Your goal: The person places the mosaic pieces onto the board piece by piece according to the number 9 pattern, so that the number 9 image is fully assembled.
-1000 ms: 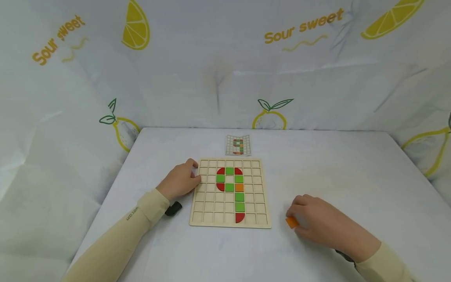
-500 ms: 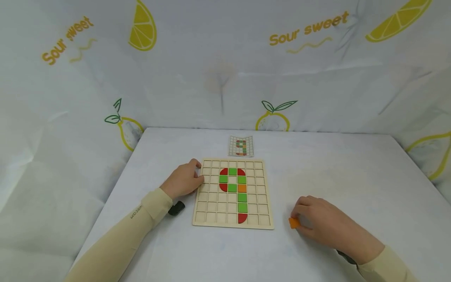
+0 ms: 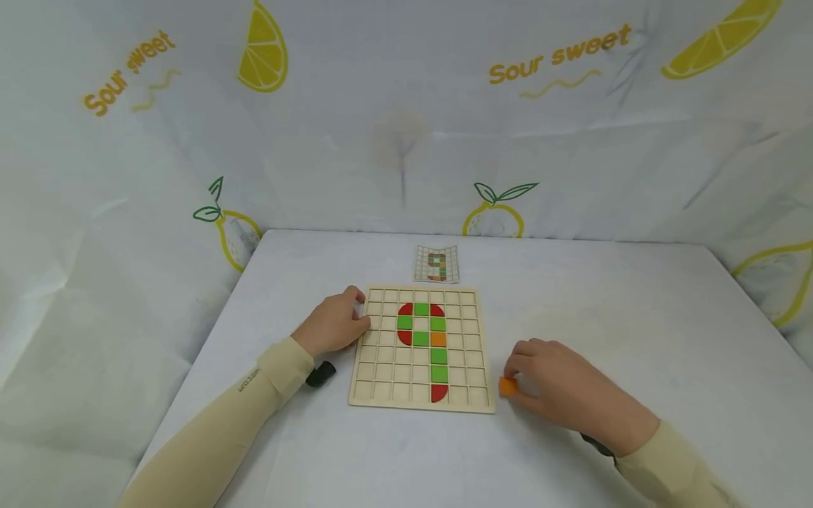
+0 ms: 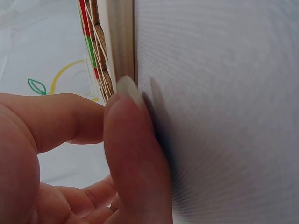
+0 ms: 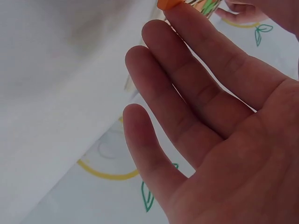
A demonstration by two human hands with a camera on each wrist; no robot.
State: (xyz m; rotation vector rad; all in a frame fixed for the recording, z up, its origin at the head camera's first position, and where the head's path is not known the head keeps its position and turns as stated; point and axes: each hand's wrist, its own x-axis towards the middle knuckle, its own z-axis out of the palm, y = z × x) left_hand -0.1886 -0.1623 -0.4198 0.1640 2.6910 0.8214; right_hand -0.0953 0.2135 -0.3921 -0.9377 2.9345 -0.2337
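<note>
A pale wooden grid board [image 3: 384, 372] lies on the white-covered table. Set into it, red, green and orange tiles form a figure like a 9, with a red quarter-round tile [image 3: 439, 393] at the foot. My left hand [image 3: 330, 327] holds the board's left edge; the left wrist view shows the thumb [image 4: 135, 140] against its side. Just off the board's right edge, near the lower rows, my right hand [image 3: 565, 384] pinches an orange tile [image 3: 508, 386] between thumb and index finger. In the right wrist view the other fingers [image 5: 159, 93] extend loosely.
Behind the board lies a small printed card [image 3: 420, 272] showing a similar coloured figure on a grid. A black object [image 3: 320, 375] sits under the left wrist. A white cloth [image 3: 381, 141] with lemon prints rises behind the table.
My right hand has moved left with the orange tile, from apart on the table to close beside the board. The left hand stays at the board's edge. The head view has shifted slightly.
</note>
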